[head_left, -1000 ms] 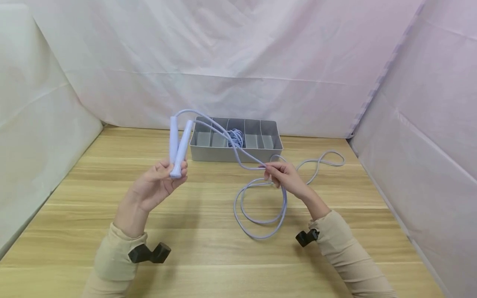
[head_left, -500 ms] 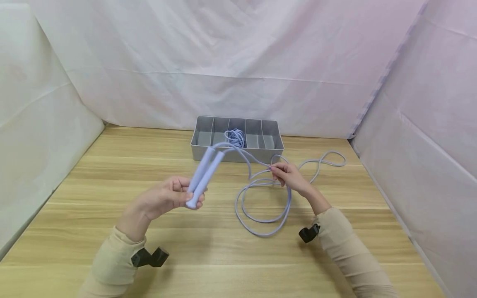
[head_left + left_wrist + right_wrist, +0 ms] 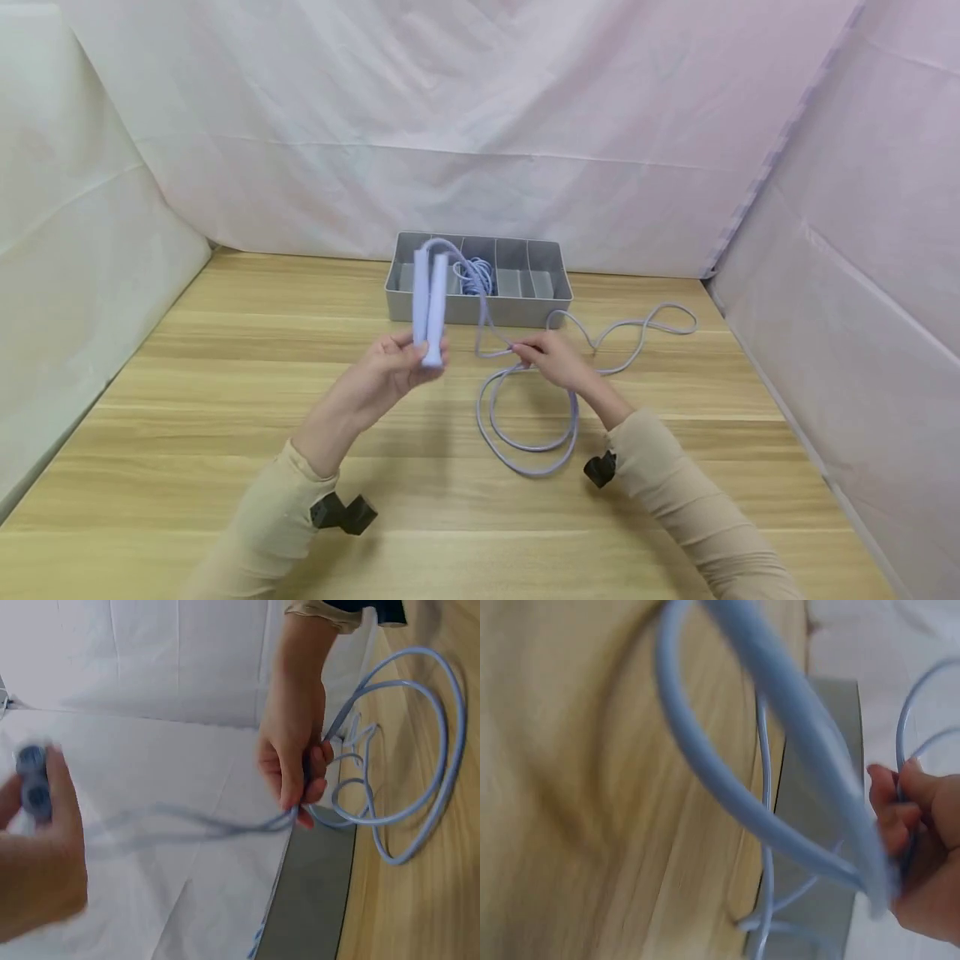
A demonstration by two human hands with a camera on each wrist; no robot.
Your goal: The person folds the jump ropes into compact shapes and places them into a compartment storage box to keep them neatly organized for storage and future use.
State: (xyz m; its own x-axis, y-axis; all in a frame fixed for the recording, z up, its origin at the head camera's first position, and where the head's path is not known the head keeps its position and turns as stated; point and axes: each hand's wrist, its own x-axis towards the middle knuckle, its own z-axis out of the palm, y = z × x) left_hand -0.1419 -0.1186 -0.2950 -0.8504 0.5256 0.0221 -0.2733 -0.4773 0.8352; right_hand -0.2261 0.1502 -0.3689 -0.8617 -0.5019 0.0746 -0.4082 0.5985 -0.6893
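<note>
My left hand [image 3: 386, 375] pinches the two pale lilac handles [image 3: 430, 308] of a jump rope side by side near their lower ends, with their tops pointing up. From those tops the cord [image 3: 483, 312] arcs over and down to my right hand [image 3: 551, 358], which grips the doubled strands between thumb and fingers. Below the right hand, more of the cord hangs in a wide double loop [image 3: 534, 450]; a further stretch trails off to the right. Blur softens the left hand and the handles [image 3: 34, 780] in the left wrist view.
A grey divided box [image 3: 517, 312] stands at the back of the wooden table [image 3: 225, 375]. One of its compartments holds a coiled bundle of similar cord [image 3: 476, 277]. White cloth [image 3: 465, 108] walls the table at the back and both sides.
My left hand has moved rightward with the handles, dipping and then rising so they stand upright in front of the box. The right hand moved slightly right, then back left, still gripping the cord.
</note>
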